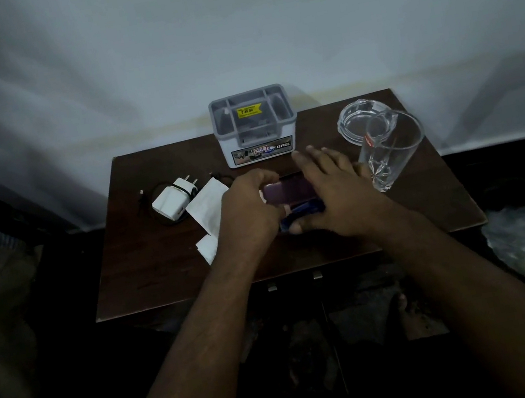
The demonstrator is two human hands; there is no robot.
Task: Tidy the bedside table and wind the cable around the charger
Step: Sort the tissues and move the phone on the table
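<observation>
Charger (173,199) and cable (167,222) are found at the left of the dark wooden bedside table (162,271), the white plug body lying on its side with its pins pointed toward the wall and the thin black cable partly looped beneath and around it, one end trailing to the left. Just beside the charger, white folded paper (208,204) is spread toward the table's middle. A purple flat object (287,189) (possibly a phone, though it is too dim to be sure) is gripped at its left end by the curled fingers of the left hand (252,207). The right hand (333,194) is laid flat with fingers spread over that object's right side, while a dark blue object (301,213) is pinned under its thumb; whether it is truly grasped cannot be told. At the back, a grey compartmented organiser (254,127) stands against the wall. To the right, a clear drinking glass (388,150) stands in front of a glass ashtray (362,116).
</observation>
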